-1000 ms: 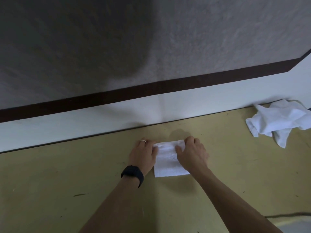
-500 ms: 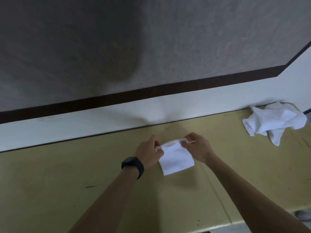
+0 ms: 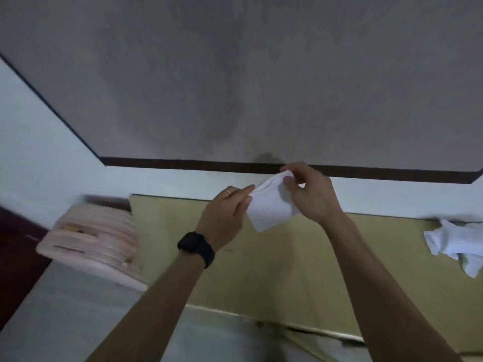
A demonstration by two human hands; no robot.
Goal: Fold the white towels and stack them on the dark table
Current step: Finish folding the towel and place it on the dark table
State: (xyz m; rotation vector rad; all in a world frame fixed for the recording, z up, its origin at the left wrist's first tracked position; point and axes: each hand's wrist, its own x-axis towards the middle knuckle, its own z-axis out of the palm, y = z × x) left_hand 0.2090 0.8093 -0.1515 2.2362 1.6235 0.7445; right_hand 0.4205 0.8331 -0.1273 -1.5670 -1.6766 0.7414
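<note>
One small folded white towel [image 3: 271, 205], flat and smooth, is hanging over the far edge of the tan table [image 3: 287, 270]; the left hand [image 3: 224, 212] and right hand [image 3: 311, 194] are each pinching its top edge. One crumpled white heap [image 3: 454, 241] is lying at the table's right; one pink ribbed object [image 3: 96, 241] is sitting left.

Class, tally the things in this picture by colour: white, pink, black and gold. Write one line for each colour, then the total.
White: 2, the folded towel and the crumpled heap, counted as one
Pink: 1, the ribbed pad
Black: 1, the wristband
Gold: 1, the ring
Total: 5
</note>
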